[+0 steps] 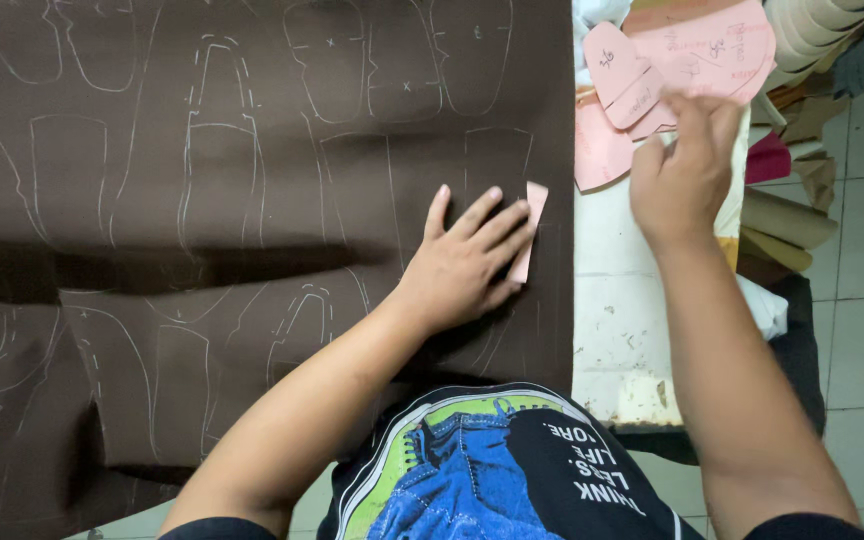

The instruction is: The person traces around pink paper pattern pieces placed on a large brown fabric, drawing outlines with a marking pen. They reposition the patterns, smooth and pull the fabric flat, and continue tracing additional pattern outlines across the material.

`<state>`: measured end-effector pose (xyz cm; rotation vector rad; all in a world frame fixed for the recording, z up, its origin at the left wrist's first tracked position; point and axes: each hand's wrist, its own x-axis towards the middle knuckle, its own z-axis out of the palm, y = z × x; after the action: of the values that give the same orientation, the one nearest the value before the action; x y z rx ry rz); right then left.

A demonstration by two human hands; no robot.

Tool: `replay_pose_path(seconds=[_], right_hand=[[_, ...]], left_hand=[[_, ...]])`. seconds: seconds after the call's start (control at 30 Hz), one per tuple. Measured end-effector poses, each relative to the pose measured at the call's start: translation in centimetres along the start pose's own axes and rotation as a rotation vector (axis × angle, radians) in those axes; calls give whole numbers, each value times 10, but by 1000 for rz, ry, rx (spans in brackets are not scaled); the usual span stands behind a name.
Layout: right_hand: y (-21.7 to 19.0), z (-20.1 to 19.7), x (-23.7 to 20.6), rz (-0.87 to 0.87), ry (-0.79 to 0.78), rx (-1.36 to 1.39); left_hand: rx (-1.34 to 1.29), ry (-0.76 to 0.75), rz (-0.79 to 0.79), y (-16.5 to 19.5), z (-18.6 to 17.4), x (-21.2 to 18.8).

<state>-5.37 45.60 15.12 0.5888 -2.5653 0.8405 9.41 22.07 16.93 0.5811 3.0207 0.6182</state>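
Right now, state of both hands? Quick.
Left hand: open, flat, pressing a small pink template onto the brown sheet.
Right hand: raised by the pink pattern pieces, blurred; open or shut cannot be told.

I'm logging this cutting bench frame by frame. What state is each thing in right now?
Brown material sheet: spread flat, covered in chalk outlines, a fold shadow across it.
Small pink template: lying flat on the sheet's right edge, pinned under the left hand.
Left hand: fingers spread, pressing down.
Right hand: raised, blurred, by the pink template pile; grip unclear.
Pink template pile: loosely overlapped on the white table.
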Motion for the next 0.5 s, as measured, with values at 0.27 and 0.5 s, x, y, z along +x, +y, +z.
replay_pose_path(seconds=[0.27, 0.5], right_hand=[[-47, 6, -27, 169, -293, 340], [-37, 6, -20, 155, -392, 288]], left_hand=[[-25, 86, -132, -14, 9, 54], [-126, 92, -147, -27, 4, 61]])
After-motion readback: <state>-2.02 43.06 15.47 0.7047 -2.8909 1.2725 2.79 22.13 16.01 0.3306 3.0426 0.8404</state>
